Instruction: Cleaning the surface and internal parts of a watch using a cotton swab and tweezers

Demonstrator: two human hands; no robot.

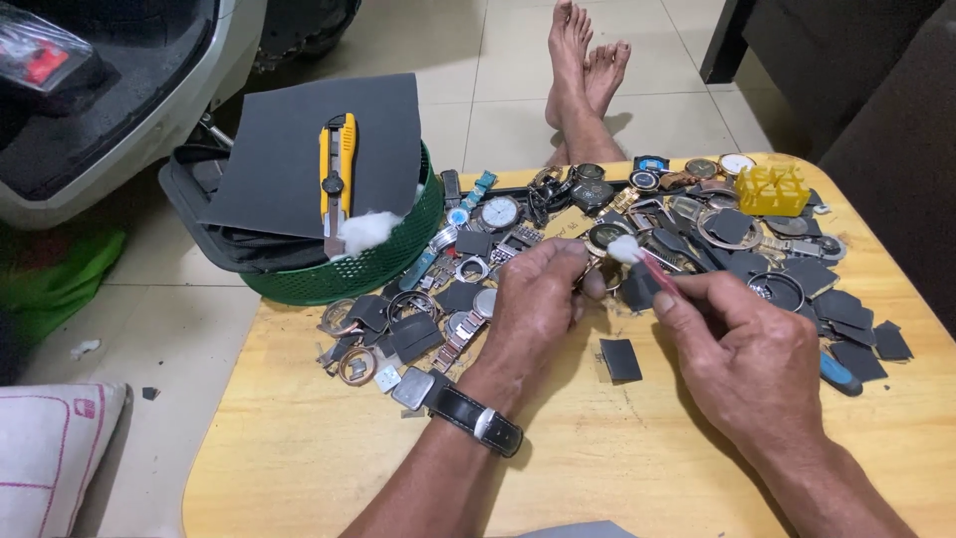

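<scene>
Watch part: a small round gold-coloured watch piece (600, 261) is being held just above the counter (299, 438), at the edge of the heap of watch parts (697, 229).
Swab: a thin pink stick with a white cotton tip (626, 249) is touching the piece from the right; its long axis is running from lower right up to upper left.
Direction: the piece is lying to the left of the right hand and just at the fingertips of the left hand, so the left hand is the nearer one.
Left hand (538, 304): its grip is closing together on the watch piece, fingers curled; a black strap is sitting on the wrist.
Right hand (742, 354): its grip is pinching the swab stick, thumb against fingers.
Around: a green basket (398, 254) is standing at the counter's far left, carrying a dark sheet and a yellow utility knife (338, 169).
Further: a yellow plastic block (772, 189) is resting at the far right.
</scene>
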